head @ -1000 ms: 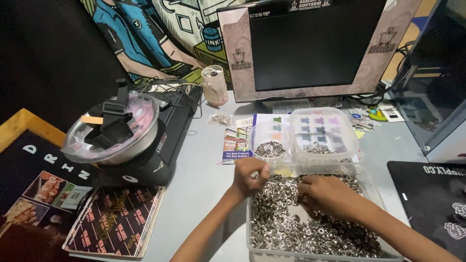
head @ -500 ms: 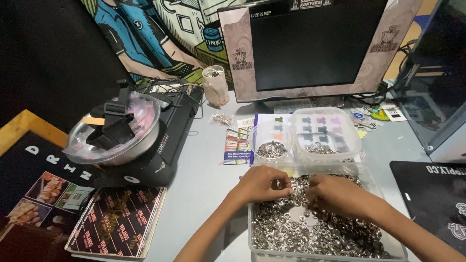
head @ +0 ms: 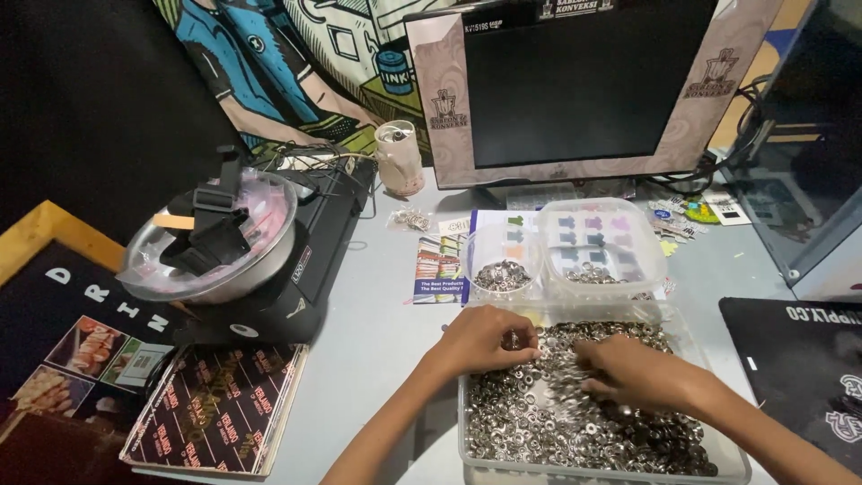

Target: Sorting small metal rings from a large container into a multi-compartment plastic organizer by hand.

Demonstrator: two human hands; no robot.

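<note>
At the bottom of the frame, right of centre, a clear plastic tray (head: 467, 431) is lying on the grey table (head: 377, 332), filled with small silver metal rings (head: 575, 431). Both hands are working in its upper half. The left hand (head: 485, 339) is curling over the tray's upper left corner, fingers closed, pinching what looks like one ring at its fingertips. The right hand (head: 633, 370) is lying palm down on the pile, fingers bent into the rings; whether it is grasping any I cannot tell.

At the lower left, a dark patterned booklet (head: 215, 409) is lying at the table's edge. Just above the tray, two clear tubs are sitting side by side: a small tub (head: 503, 260) holding a few rings and a larger tub (head: 602, 247). Left of centre, a black machine with a round clear-lidded bowl (head: 211, 238) is standing. In the upper middle, a dark monitor (head: 584, 81) is facing the camera, with a small pale cup (head: 398, 157) to its left.
</note>
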